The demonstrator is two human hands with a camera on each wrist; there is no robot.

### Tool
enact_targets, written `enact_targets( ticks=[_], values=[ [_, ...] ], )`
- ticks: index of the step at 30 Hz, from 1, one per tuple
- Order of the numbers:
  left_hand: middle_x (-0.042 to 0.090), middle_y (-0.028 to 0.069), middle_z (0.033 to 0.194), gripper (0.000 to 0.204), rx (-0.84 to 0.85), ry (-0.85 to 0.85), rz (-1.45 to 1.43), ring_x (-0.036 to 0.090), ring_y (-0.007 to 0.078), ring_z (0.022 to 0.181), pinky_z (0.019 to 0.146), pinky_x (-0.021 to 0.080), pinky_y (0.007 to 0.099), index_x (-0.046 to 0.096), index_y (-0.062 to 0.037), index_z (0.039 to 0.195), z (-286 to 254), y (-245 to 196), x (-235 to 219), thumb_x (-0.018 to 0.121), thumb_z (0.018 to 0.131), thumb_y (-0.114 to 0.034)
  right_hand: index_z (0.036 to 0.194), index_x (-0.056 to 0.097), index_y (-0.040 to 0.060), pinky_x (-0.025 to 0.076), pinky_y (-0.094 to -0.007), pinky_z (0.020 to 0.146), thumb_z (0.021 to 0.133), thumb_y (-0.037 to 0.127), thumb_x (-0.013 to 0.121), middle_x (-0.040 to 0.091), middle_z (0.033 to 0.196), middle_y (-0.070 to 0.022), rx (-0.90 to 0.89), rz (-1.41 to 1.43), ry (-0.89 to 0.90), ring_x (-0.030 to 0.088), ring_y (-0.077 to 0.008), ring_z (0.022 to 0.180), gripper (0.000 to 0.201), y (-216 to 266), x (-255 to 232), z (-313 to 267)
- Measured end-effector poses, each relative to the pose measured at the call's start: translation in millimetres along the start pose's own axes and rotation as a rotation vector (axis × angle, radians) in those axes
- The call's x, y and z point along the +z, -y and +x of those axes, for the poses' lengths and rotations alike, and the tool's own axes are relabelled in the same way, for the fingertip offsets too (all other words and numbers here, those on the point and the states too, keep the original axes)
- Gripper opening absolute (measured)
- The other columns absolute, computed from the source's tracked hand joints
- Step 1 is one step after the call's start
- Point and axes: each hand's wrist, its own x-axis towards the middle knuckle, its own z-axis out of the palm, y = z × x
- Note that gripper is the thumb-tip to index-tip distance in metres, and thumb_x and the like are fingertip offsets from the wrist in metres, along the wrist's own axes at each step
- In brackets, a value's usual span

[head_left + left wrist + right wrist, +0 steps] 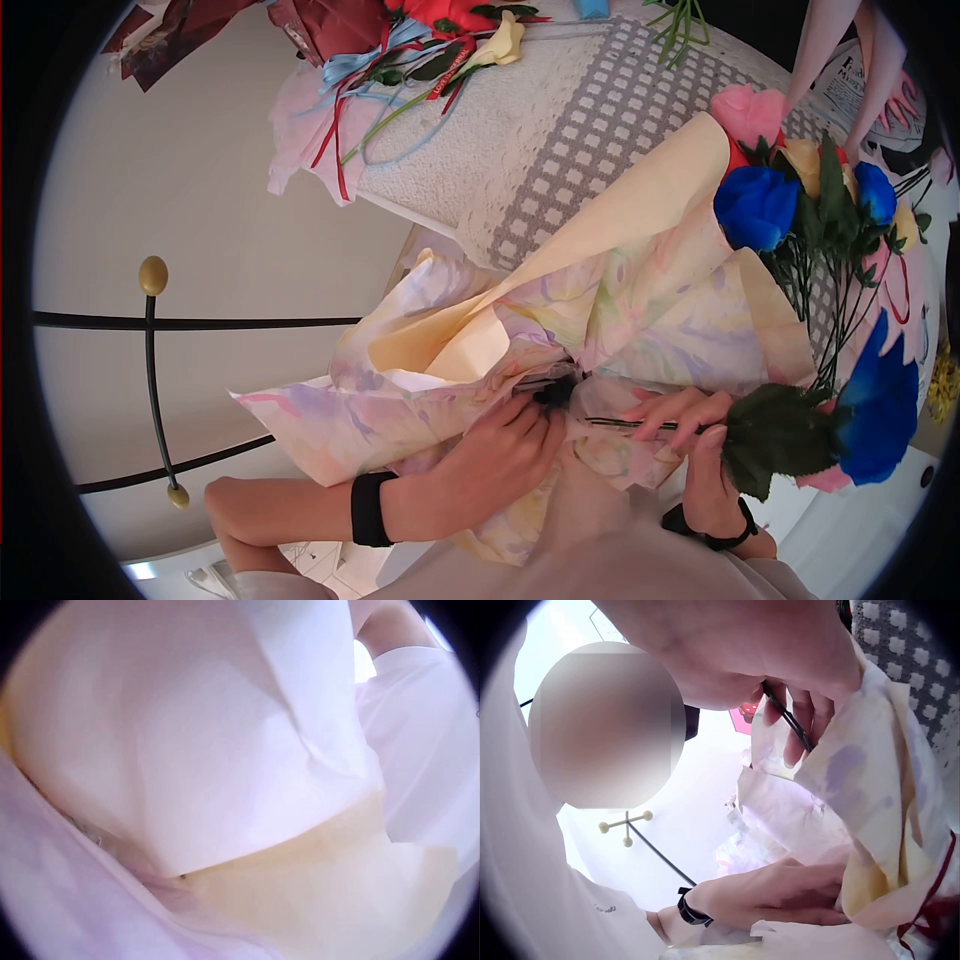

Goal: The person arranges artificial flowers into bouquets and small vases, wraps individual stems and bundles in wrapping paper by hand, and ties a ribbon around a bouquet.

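My left hand (490, 470) grips the gathered neck of a bouquet wrap of pastel-patterned paper (650, 310) with a cream lining. Beside it, my right hand (690, 415) holds the dark stem of a blue rose (880, 410), whose bloom points right and large green leaf (780, 440) sits close to the fingers. The stem's end lies near the wrap's neck. In the right wrist view the right hand's fingers curl about the dark stem (787, 716), with the left hand (780, 892) below at the paper. Only pale paper (187, 750) fills most of the left wrist view, hiding the left hand.
Several blue, pink and cream flowers (755, 208) lie at the right on the grey-and-white tablecloth (590, 130). A cream calla lily (500, 40), ribbons and pink tissue (305, 130) are at the far edge. Another person's hand (900, 100) shows top right. A black-barred rack (150, 380) stands left.
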Motion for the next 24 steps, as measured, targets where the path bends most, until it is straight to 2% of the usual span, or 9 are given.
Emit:
enact_targets(
  ticks=[2,6,8,15,17,18,20,21,24],
  values=[
    [0.071,0.0129,0.093,0.035,-0.003,-0.041,-0.017,0.069,0.0254,0.093,0.095,0.050,0.0334,0.064,0.0084,0.110,2,1,5,0.066,0.081,-0.011,0.098,0.056,0.0044,0.049,-0.0546,0.107,0.112,0.045,0.048,0.070,0.105,-0.0229,-0.074,0.061,0.019,0.070,-0.0382,0.107,0.044,-6,-3,-1],
    [0.071,0.0133,0.092,0.032,-0.013,-0.031,-0.103,0.069,0.0259,0.092,0.096,0.050,0.0331,0.062,0.0072,0.108,3,4,13,0.066,0.080,-0.009,0.095,0.057,0.0043,0.051,-0.0529,0.104,0.113,0.047,0.044,0.070,0.103,-0.0230,-0.073,-0.095,-0.086,0.070,-0.0393,0.106,0.048,11,5,-3],
    [0.071,0.0148,0.092,0.035,0.003,-0.022,-0.149,0.070,0.0269,0.093,0.097,0.049,0.0339,0.060,0.0083,0.110,3,6,14,0.065,0.079,-0.006,0.099,0.047,0.0052,0.046,-0.0561,0.113,0.113,0.054,0.028,0.066,0.112,-0.0237,-0.034,-0.236,0.044,0.062,-0.0372,0.124,0.054,12,-3,-6],
    [0.069,0.0147,0.089,0.035,0.010,0.017,-0.218,0.069,0.0285,0.096,0.098,0.049,0.0360,0.057,0.0081,0.111,6,5,17,0.065,0.079,-0.005,0.110,0.062,-0.0019,0.054,-0.0497,0.104,0.112,0.054,0.039,0.063,0.135,-0.0317,0.040,-0.406,0.032,0.069,-0.0378,0.115,0.060,33,-15,-13],
    [0.067,0.0157,0.087,0.040,0.002,-0.069,-0.248,0.069,0.0289,0.089,0.090,0.052,0.0368,0.053,0.0080,0.116,7,5,14,0.064,0.080,-0.003,0.112,0.064,-0.0039,0.055,-0.0489,0.103,0.112,0.050,0.046,0.062,0.138,-0.0334,0.183,-0.539,0.103,0.071,-0.0382,0.113,0.057,53,-5,-3],
    [0.067,0.0157,0.087,0.040,0.005,-0.072,-0.252,0.069,0.0289,0.089,0.090,0.052,0.0368,0.053,0.0080,0.116,7,4,13,0.064,0.080,-0.003,0.112,0.064,-0.0039,0.055,-0.0489,0.103,0.112,0.050,0.046,0.062,0.138,-0.0334,0.186,-0.544,0.101,0.071,-0.0382,0.113,0.057,40,-11,-7],
    [0.064,0.0154,0.088,0.060,-0.054,-0.087,-0.382,0.067,0.0287,0.080,0.077,0.054,0.0374,0.047,0.0094,0.135,7,3,11,0.065,0.079,-0.001,0.113,0.062,-0.0040,0.054,-0.0472,0.105,0.112,0.042,0.049,0.062,0.138,-0.0331,0.142,-0.366,0.136,0.068,-0.0377,0.120,0.048,6,-25,-15],
    [0.064,0.0154,0.088,0.060,-0.055,-0.088,-0.383,0.067,0.0287,0.080,0.077,0.054,0.0374,0.047,0.0094,0.135,8,3,7,0.065,0.079,-0.001,0.113,0.062,-0.0040,0.054,-0.0472,0.105,0.112,0.042,0.049,0.062,0.138,-0.0331,0.142,-0.368,0.137,0.068,-0.0377,0.120,0.048,6,-22,-15],
    [0.061,0.0147,0.089,0.081,-0.006,-0.092,-0.419,0.066,0.0281,0.073,0.067,0.054,0.0379,0.037,0.0057,0.154,11,5,-2,0.065,0.078,0.001,0.115,0.061,-0.0042,0.054,-0.0451,0.106,0.113,0.036,0.050,0.061,0.139,-0.0331,0.119,-0.191,0.070,0.066,-0.0365,0.124,0.042,11,-9,-11]
  ],
)
